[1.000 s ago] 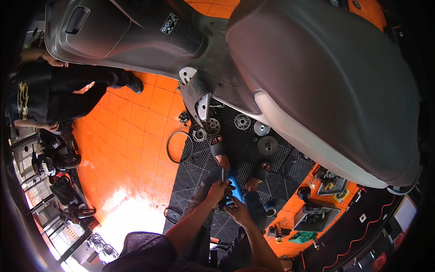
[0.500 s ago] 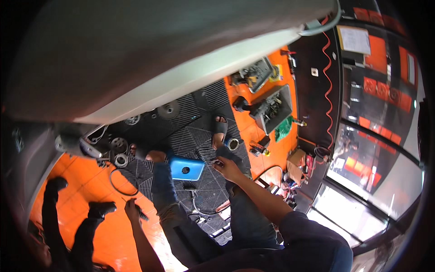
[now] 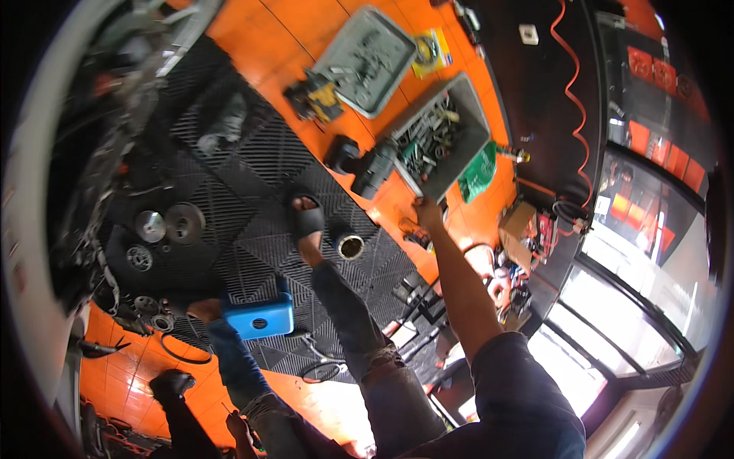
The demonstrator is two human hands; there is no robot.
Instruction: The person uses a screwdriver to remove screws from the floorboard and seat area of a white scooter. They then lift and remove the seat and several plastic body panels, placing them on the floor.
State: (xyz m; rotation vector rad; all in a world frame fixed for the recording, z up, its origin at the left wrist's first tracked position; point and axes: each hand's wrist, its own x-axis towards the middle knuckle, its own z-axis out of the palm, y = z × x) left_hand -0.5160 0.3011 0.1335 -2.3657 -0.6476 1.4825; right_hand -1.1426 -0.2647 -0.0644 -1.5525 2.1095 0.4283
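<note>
My right arm is stretched forward, and my right hand [image 3: 430,213] is at the near corner of a grey bin [image 3: 475,115], its fingers closed at the rim. Loose sockets and metal tools [image 3: 434,139] lie in the bin. A dark cordless power tool [image 3: 372,170] rests against its left side. Low at the left, beside my left leg, my left hand [image 3: 238,424] is closed around a slim tool that I cannot make out well. A blue plastic stool [image 3: 264,320] stands between my feet.
A grey tray [image 3: 367,65] of small metal parts lies beyond the bin, beside a yellow-and-black power tool [image 3: 324,99]. Round metal parts [image 3: 185,222] lie on the black mat [image 3: 260,180]. A green bag [image 3: 479,174] sits right of the bin. Another person's dark shoe [image 3: 173,382] is at left.
My right hand has moved from above my right knee forward and right to the bin. The view has swung toward the bin and tray. My left hand sits lower in view.
</note>
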